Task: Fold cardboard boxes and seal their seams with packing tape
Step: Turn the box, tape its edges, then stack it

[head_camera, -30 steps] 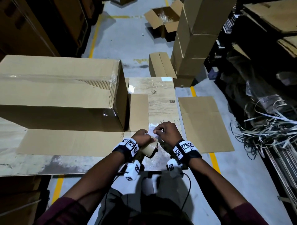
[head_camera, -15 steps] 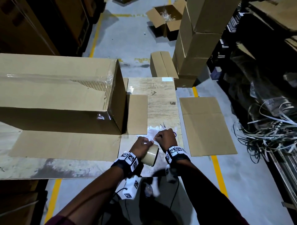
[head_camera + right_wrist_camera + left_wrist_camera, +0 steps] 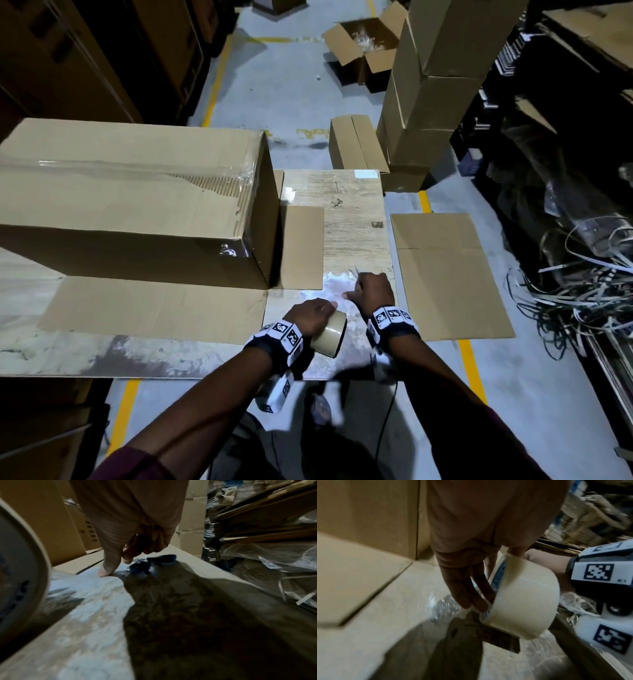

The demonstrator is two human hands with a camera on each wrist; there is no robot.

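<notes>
The left hand (image 3: 310,317) grips the beige roll of packing tape (image 3: 330,338), fingers hooked through its core, above the worn wooden table (image 3: 352,219) at about 6 o'clock from the large brown cardboard box (image 3: 137,202), which stands at 10 o'clock with clear tape along its top seam and its lower flaps splayed flat. The right hand (image 3: 375,291), just at 1 o'clock of the roll, has its fingers curled and its thumb pressed on a glossy film on the table (whether that is the tape's loose end I cannot tell). The likely trouble: a free end folding onto itself or sticking to the tabletop, or the roll slipping from a loose hook.
</notes>
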